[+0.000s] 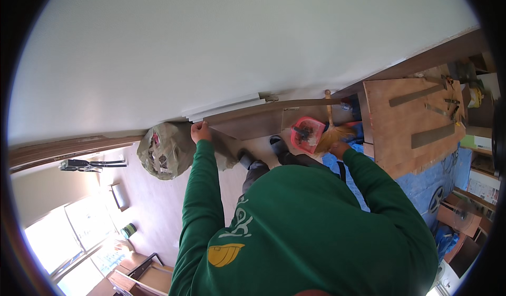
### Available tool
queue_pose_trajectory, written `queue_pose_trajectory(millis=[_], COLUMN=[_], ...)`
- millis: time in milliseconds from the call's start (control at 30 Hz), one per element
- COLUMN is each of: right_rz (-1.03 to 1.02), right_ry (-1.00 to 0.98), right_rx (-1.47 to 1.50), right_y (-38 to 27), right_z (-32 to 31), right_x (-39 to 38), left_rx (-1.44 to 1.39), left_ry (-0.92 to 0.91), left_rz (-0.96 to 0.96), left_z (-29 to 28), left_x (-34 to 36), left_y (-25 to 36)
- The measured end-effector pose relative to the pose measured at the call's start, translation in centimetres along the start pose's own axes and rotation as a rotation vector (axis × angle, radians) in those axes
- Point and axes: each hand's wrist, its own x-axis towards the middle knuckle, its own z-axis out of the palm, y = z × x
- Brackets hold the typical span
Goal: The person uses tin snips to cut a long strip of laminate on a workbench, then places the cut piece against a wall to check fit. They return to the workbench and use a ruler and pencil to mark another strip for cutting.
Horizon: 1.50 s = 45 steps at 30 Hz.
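Note:
My left hand [201,132] reaches up to the brown ledge along the wall. Its fingers are pinched together at the left end of a long white strip [226,107] lying along that ledge. My right hand [340,149] is lowered on the right, closest to the straw bristles of a broom [337,136]; its fingers are partly hidden, and I cannot see whether it holds anything. The broom's handle leans up toward the wall. Beside it, a pink dustpan [308,134] contains debris and a dark object.
A full translucent bag [166,150] stands left of my legs. On the right, a wooden board [400,122] bears dark strips and hand tools, above a blue sheet [421,188]. A black folded stand [89,165] and a green roll-shaped item [128,230] are at the left.

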Motion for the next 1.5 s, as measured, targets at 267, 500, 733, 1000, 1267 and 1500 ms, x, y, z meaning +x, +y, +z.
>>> queue_pose_trajectory(millis=[267,500,733,1000,1267,1500], right_rz=[-0.066,0.000,0.047,-0.233,-0.432,-0.346], right_ry=[0.071,0.026,0.012,0.214,0.645,0.484], right_rx=[0.007,0.007,0.076,-0.040,-0.111,-0.175], right_y=[1.3,0.8,-0.3,-1.7,-18.4,-21.8], right_z=[0.6,0.1,-0.3,-0.7,-6.6,-8.7], right_x=[0.3,0.2,-0.7,-0.6,2.1,6.5], left_rx=[0.002,0.045,0.035,0.054,0.033,0.218], left_ry=[0.012,0.011,0.011,-0.008,-0.071,-0.109], left_rz=[0.006,0.011,0.009,0.063,0.045,0.120], left_z=[-0.2,0.0,0.2,0.9,1.3,-0.8], left_x=[-1.0,-0.8,-0.6,-1.1,-0.8,0.9], left_y=[2.1,2.0,1.3,1.3,0.9,0.0])
